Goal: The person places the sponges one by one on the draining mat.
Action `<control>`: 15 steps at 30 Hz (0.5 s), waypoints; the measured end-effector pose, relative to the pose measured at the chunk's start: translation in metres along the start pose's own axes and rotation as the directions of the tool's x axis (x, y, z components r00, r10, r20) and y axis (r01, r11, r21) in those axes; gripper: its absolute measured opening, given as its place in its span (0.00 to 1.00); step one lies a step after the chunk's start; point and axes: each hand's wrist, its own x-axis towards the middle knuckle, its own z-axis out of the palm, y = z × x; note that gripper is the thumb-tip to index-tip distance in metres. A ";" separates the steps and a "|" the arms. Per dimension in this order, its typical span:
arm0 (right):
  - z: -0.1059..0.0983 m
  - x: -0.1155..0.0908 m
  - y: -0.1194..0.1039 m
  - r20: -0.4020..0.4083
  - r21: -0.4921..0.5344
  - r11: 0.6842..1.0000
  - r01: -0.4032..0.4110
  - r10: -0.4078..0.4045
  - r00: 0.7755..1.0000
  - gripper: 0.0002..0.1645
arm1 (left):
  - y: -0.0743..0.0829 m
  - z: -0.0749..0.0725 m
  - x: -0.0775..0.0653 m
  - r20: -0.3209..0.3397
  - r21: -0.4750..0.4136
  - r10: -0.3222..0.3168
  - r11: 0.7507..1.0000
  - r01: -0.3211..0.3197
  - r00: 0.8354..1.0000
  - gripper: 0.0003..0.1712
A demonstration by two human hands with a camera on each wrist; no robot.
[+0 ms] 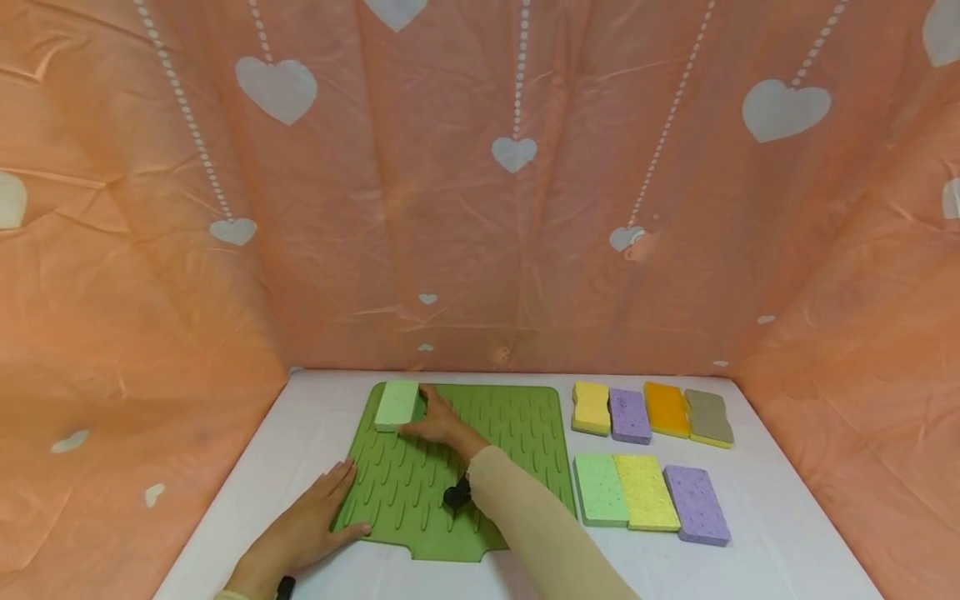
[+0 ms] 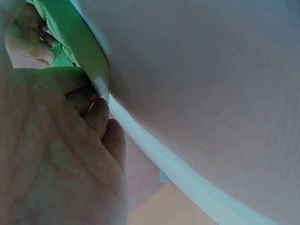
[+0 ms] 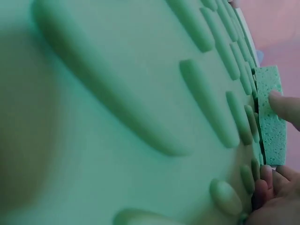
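A pale green sponge (image 1: 396,403) lies at the far left corner of a green ridged drying mat (image 1: 510,425). My right hand (image 1: 441,423) grips this sponge from its right side, thumb at the near edge and fingers at the far end. In the right wrist view the thumb presses the porous side of the sponge (image 3: 271,140), which sits low over the ridges. My left hand (image 1: 311,517) rests at the mat's near left edge with its fingers stretched out. In the left wrist view those fingers lie along the mat's rim (image 2: 89,51).
Right of the mat, a back row holds a yellow sponge (image 1: 591,408), a purple one (image 1: 629,415), an orange one (image 1: 666,408) and a grey one (image 1: 708,415). In front lie green (image 1: 600,490), yellow (image 1: 645,492) and purple (image 1: 696,504) sponges. A heart-patterned curtain (image 1: 450,250) surrounds the white table.
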 end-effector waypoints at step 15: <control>-0.003 -0.002 -0.001 0.027 -0.002 1.000 -0.009 0.009 1.000 0.61 | -0.002 0.003 0.001 0.000 0.019 -0.001 1.000 0.001 1.000 0.60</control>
